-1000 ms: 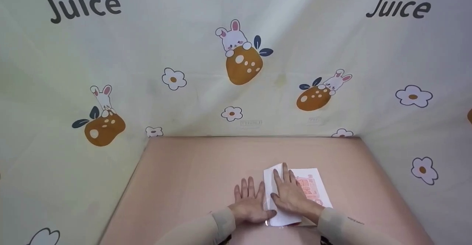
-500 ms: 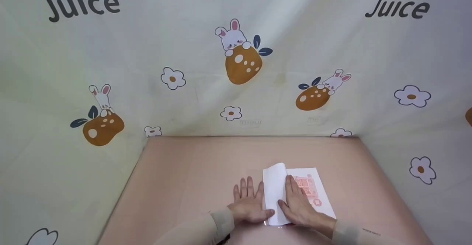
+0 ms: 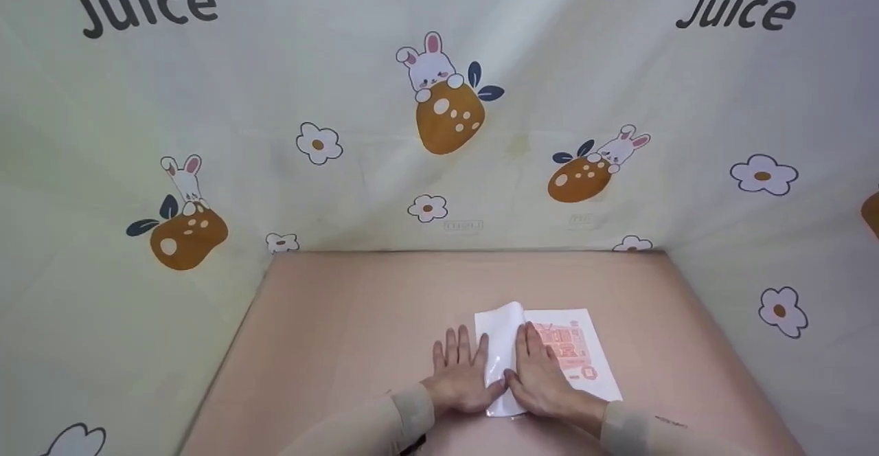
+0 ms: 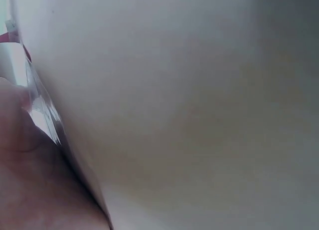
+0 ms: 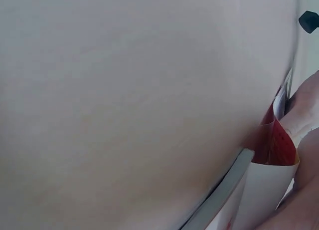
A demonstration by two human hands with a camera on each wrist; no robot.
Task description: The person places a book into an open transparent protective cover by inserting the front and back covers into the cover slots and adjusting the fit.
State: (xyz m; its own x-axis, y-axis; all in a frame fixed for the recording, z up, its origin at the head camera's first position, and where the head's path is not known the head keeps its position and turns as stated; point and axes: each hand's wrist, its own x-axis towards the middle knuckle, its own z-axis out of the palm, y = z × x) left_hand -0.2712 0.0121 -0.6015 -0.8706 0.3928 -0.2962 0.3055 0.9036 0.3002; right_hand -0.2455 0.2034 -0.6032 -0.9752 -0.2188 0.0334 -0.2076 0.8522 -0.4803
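A book [image 3: 604, 373] lies on the table, its white page printed in red. Curving up along its left side is the white inner face of its cover [image 3: 507, 336]; the right wrist view shows the red side [image 5: 282, 145] of that cover and the book's thick edge [image 5: 224, 187]. Clear plastic film [image 4: 47, 108] runs along the cover's edge beside the left hand. My left hand [image 3: 461, 382] lies with fingers spread at the cover's left edge, thumb over its lower part. My right hand [image 3: 544, 379] presses straight fingers along the cover's fold, hiding part of the page.
The pink tabletop [image 3: 357, 298] reaches back to a pale cloth wall [image 3: 371, 188] printed with rabbits, fruit and flowers. Similar cloth walls rise at the left and right. A small dark object [image 5: 309, 22] shows at the right wrist view's edge.
My right hand has slid off the cover's middle to its fold, then moved left slightly. The cover's left edge now extends farther left, behind my left fingers. My left hand has barely moved.
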